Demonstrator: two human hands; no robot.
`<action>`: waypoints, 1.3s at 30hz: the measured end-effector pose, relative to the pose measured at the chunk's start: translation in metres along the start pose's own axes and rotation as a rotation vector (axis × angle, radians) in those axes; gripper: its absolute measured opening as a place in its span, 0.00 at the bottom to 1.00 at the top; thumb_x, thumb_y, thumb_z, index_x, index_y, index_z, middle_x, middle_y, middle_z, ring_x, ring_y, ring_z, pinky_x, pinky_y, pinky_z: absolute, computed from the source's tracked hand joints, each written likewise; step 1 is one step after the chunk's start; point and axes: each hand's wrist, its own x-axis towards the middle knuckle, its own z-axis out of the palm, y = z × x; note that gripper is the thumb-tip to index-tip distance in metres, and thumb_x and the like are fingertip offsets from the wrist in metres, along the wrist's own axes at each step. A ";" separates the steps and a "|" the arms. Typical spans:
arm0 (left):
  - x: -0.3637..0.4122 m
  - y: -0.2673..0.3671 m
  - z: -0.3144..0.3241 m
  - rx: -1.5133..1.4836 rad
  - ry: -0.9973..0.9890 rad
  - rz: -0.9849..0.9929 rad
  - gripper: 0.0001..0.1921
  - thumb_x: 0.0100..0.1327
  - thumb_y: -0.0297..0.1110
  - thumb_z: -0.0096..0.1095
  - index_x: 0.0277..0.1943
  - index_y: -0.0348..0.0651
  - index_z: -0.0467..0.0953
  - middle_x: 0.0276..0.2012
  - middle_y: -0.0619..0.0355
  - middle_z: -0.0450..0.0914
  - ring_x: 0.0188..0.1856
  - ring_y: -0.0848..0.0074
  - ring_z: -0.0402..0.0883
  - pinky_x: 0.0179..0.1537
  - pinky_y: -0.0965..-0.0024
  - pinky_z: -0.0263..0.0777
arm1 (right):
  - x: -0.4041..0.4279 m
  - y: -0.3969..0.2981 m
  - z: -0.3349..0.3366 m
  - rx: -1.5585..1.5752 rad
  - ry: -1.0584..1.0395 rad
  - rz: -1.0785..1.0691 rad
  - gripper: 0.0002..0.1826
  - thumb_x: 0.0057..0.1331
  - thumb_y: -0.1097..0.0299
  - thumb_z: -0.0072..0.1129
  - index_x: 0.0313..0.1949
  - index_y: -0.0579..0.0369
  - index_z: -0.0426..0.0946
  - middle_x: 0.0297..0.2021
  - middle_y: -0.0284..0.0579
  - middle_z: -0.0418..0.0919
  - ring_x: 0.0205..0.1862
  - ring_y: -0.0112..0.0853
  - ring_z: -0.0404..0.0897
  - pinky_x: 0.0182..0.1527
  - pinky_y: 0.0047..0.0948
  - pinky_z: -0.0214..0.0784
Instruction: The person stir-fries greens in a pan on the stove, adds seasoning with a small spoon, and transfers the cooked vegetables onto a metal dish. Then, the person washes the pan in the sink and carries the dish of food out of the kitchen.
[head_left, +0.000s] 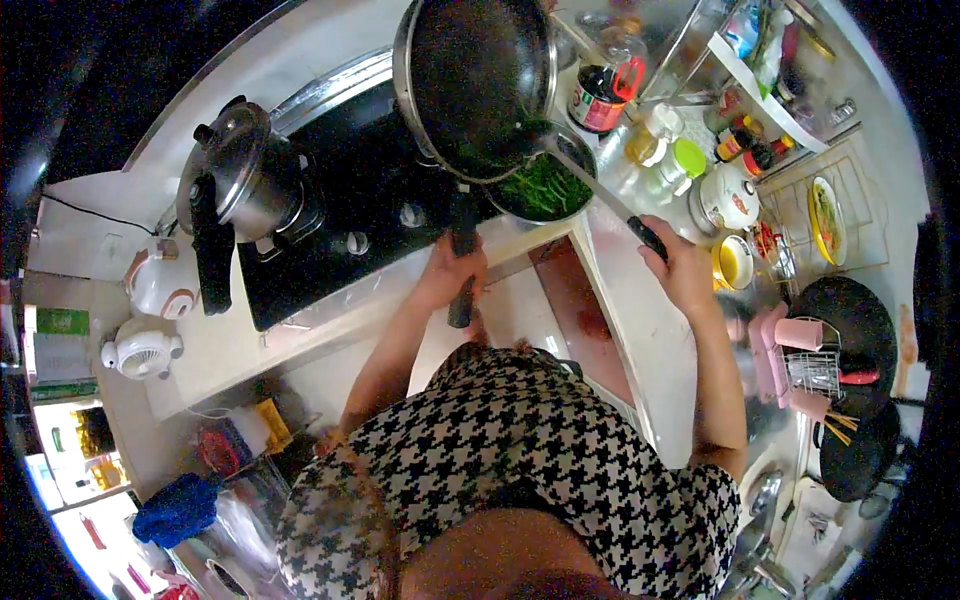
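My left hand (454, 270) is closed around the black handle of a dark wok (480, 82), which is raised and tilted at the stove's right end. In my right hand (675, 262) is the black grip of a metal spatula (600, 184). Its head reaches the lower rim of the wok, partly lost against the dark pan. Just below that rim, a round metal bowl (536, 219) holds cooked green leafy vegetables (547, 187). The wok hides part of the bowl. I cannot tell whether wok and bowl touch.
A pressure cooker (240, 172) stands at the left of the black glass gas stove (345, 172), its long handle jutting towards me. Right of the bowl are a large sauce bottle (604, 97), seasoning jars (686, 161) and a yellow bowl (731, 262). A pink utensil rack (769, 360) sits farther right.
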 end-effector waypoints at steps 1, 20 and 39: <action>0.000 -0.004 0.002 0.018 0.010 0.022 0.09 0.56 0.26 0.54 0.38 0.38 0.62 0.17 0.57 0.71 0.15 0.74 0.71 0.18 0.72 0.66 | -0.003 0.001 -0.001 0.005 0.004 0.001 0.20 0.58 0.63 0.57 0.51 0.46 0.68 0.27 0.52 0.77 0.25 0.46 0.77 0.28 0.39 0.68; -0.007 -0.031 0.049 0.317 0.220 0.047 0.12 0.54 0.24 0.55 0.40 0.40 0.63 0.22 0.58 0.70 0.18 0.77 0.70 0.20 0.73 0.66 | -0.046 0.063 0.029 -0.020 0.007 -0.010 0.22 0.59 0.61 0.56 0.53 0.45 0.68 0.34 0.52 0.78 0.32 0.46 0.78 0.33 0.39 0.69; -0.003 -0.032 0.059 0.331 0.234 0.096 0.12 0.54 0.21 0.52 0.42 0.38 0.62 0.21 0.57 0.71 0.18 0.76 0.71 0.19 0.74 0.66 | -0.063 0.069 0.033 -0.005 0.006 0.133 0.20 0.59 0.62 0.53 0.52 0.42 0.67 0.30 0.50 0.78 0.31 0.47 0.78 0.31 0.42 0.68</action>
